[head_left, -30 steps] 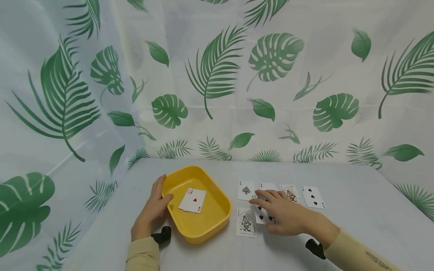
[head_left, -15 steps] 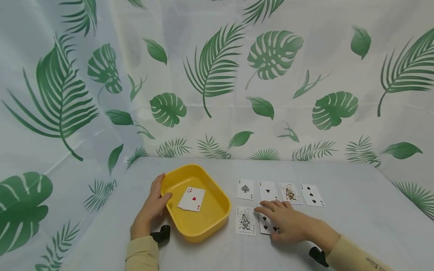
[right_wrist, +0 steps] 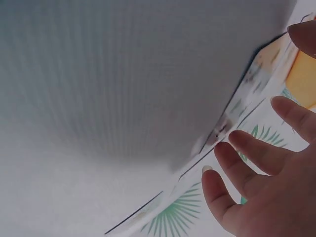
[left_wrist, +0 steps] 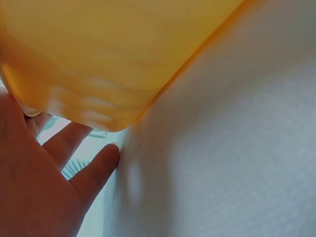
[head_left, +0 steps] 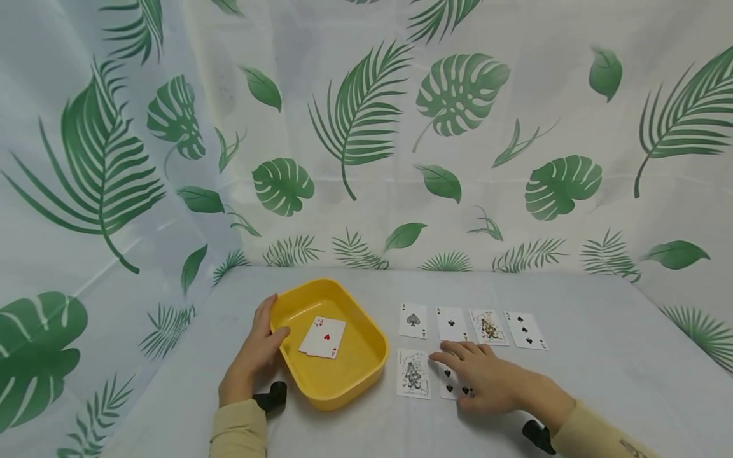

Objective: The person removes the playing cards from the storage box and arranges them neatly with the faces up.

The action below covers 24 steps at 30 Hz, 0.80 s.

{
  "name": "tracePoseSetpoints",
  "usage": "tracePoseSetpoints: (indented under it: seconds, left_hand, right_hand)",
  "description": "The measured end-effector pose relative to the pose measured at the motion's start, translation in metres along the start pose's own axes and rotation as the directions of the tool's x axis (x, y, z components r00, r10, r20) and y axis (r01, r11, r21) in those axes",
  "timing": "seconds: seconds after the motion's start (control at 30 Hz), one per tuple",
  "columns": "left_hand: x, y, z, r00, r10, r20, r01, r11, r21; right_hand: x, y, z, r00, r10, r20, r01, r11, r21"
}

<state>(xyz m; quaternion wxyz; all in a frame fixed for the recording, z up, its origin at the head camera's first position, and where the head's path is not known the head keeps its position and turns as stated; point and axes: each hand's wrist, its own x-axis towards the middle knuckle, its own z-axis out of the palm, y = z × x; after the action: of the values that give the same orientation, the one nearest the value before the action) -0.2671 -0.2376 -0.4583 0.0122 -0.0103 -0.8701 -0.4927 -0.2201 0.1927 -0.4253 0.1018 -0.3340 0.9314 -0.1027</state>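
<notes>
My left hand [head_left: 252, 357] holds the yellow plastic tray [head_left: 375, 332] by its left side, thumb at the rim and fingers along the outer wall. That wall [left_wrist: 118, 54] fills the top of the left wrist view. Two or more playing cards [head_left: 330, 332] lie overlapped inside, an ace of hearts on top. On the right, my right hand [head_left: 489, 380] spreads loosely over a spade card [head_left: 448, 383], covering much of it. Its fingers look slightly bent and apart in the right wrist view. Just left lies a grey joker [head_left: 413, 374].
Behind the right hand runs a row of face-up cards: ace of spades [head_left: 413, 320], ace of clubs [head_left: 451, 323], coloured joker [head_left: 489, 327] and three of spades [head_left: 525, 330]. A leaf-patterned curtain [head_left: 366, 235] hangs behind the white table [head_left: 343, 432].
My right hand has shifted slightly right and toward me, and the spade card with it; it now lies beside the grey joker, uncovering the ace of clubs. My left hand stays at the tray.
</notes>
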Motion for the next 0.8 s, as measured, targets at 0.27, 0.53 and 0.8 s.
tracePoseSetpoints:
  seconds: [0.27,0.53,0.8]
  left_hand:
    - [-0.001,0.002,0.001,1.000,-0.004,-0.005,0.004,1.000,-0.002]
    - [-0.004,0.002,-0.001,1.000,0.007,0.012,-0.007,1.000,0.006]
    - [-0.004,0.004,0.000,1.000,0.023,0.015,-0.023,1.000,0.015]
  right_hand:
    - [-0.001,0.001,-0.012,0.996,-0.032,-0.078,0.029,0.999,-0.031]
    - [0.017,0.004,-0.027,0.987,-0.052,-0.152,0.044,0.998,-0.054]
    - [0.056,-0.014,-0.058,0.971,-0.110,-0.211,0.098,0.993,-0.068]
